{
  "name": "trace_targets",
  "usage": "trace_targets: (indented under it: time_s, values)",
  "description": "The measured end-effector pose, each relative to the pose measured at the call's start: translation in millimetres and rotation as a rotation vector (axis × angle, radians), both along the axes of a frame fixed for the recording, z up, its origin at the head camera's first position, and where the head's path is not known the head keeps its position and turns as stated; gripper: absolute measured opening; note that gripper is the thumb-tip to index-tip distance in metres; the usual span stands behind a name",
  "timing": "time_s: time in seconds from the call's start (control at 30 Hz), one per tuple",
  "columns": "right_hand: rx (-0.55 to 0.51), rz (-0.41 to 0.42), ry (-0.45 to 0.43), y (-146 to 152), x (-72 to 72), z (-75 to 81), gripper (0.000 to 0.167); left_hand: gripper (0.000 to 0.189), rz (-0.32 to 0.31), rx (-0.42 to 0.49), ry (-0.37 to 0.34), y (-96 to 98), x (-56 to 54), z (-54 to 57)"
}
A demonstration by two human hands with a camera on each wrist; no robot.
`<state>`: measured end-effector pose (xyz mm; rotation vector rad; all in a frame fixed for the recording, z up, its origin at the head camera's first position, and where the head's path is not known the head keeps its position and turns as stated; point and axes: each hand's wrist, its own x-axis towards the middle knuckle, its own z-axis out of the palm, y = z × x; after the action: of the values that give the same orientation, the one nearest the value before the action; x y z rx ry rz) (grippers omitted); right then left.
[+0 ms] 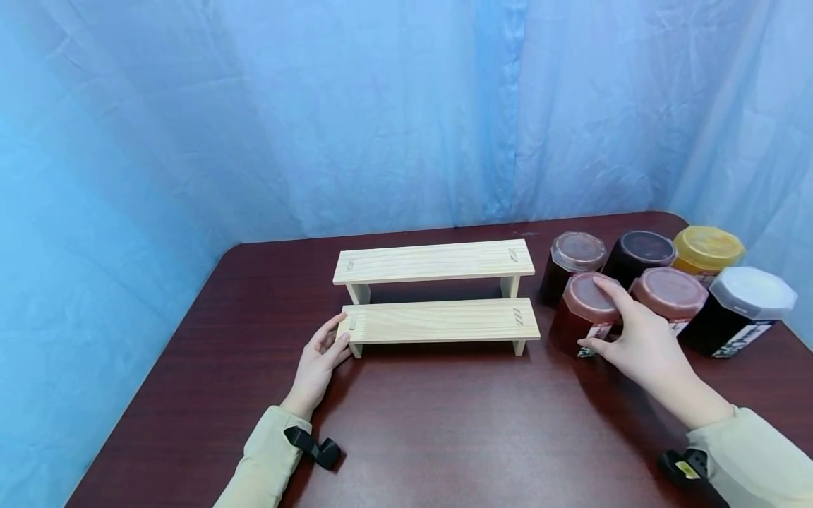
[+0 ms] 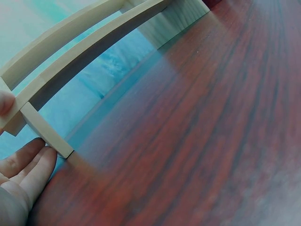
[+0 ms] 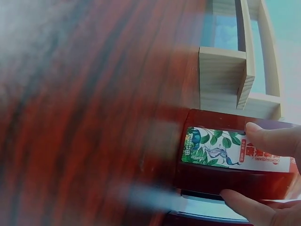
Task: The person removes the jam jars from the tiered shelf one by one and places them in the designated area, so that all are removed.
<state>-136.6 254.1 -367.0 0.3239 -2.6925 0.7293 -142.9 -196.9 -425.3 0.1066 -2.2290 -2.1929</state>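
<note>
Two pale wooden step shelves stand one behind the other on the table: a low front shelf [image 1: 438, 321] and a higher back shelf [image 1: 438, 261]. At the left end of the front shelf my left hand [image 1: 315, 370] holds the board, thumb at the near corner; the left wrist view has the fingertips [image 2: 40, 157] beside the leg. To the right, my right hand [image 1: 651, 353] grips the front-left jam jar [image 1: 583, 302], with a finger over the lid. This jar has red contents, and its leafy label [image 3: 211, 147] faces the right wrist camera. The jar is upright.
Around the gripped jar stand more lidded jars: a brown-lidded jar [image 1: 576, 252], a dark jar [image 1: 648, 248], a yellow jar [image 1: 708, 247], a pink-lidded jar [image 1: 670, 291] and a white-lidded black jar [image 1: 752, 296]. Blue curtains [image 1: 381, 127] hang behind the dark red table [image 1: 444, 423].
</note>
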Motion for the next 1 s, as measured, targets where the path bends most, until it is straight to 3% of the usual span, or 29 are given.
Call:
trace_targets:
  time_s: [0.43, 1.0]
  values:
    - [-0.004, -0.002, -0.006, -0.9, -4.1, 0.0, 0.098, 0.047, 0.001, 0.008, 0.013, -0.3, 1.1, -0.4]
    - [-0.027, -0.017, -0.021, 2.2, 2.7, 4.2, 0.096, 0.047, 0.004, 0.014, 0.007, 0.2, -0.2, -0.7]
